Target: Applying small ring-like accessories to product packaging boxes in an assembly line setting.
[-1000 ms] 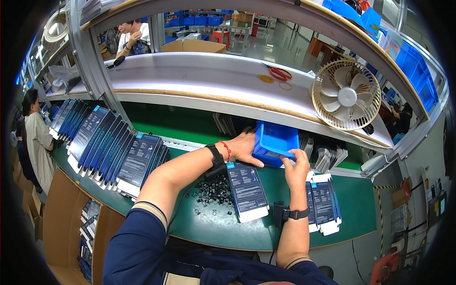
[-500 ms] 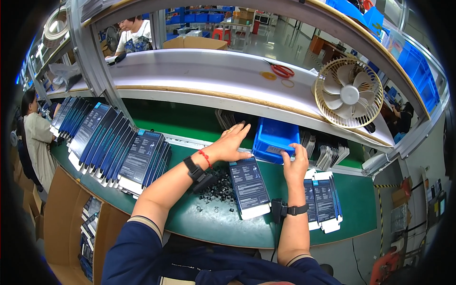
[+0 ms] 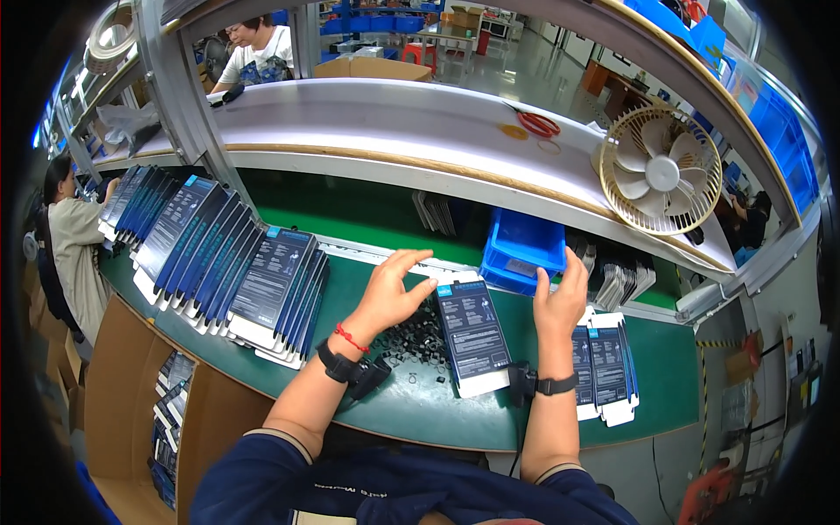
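A dark blue flat printed carton [image 3: 475,332] with a white end flap lies on the green bench in front of me. My left hand [image 3: 392,296] hovers by the carton's upper left corner, fingers stretched and thumb apart, holding nothing. Right of the carton, my right hand [image 3: 560,296] is raised with fingers and thumb apart, close to the front right corner of a blue plastic bin [image 3: 525,243]; whether it touches the bin I cannot tell. Small black clip-like parts [image 3: 409,343] are heaped left of the carton, partly behind my left wrist.
A long row of similar cartons [image 3: 271,289] leans at the left; more cartons [image 3: 608,363] lie at the right. Flat pieces [image 3: 626,280] stand under the shelf. Above are a fan [image 3: 662,173] and red scissors [image 3: 538,124]. A large cardboard box [image 3: 131,394] stands lower left. Other people are beyond.
My left hand has drawn back to the left, away from the bin and the carton's top edge. My right hand's fingers have come off the bin's front edge and spread. The view has shifted slightly.
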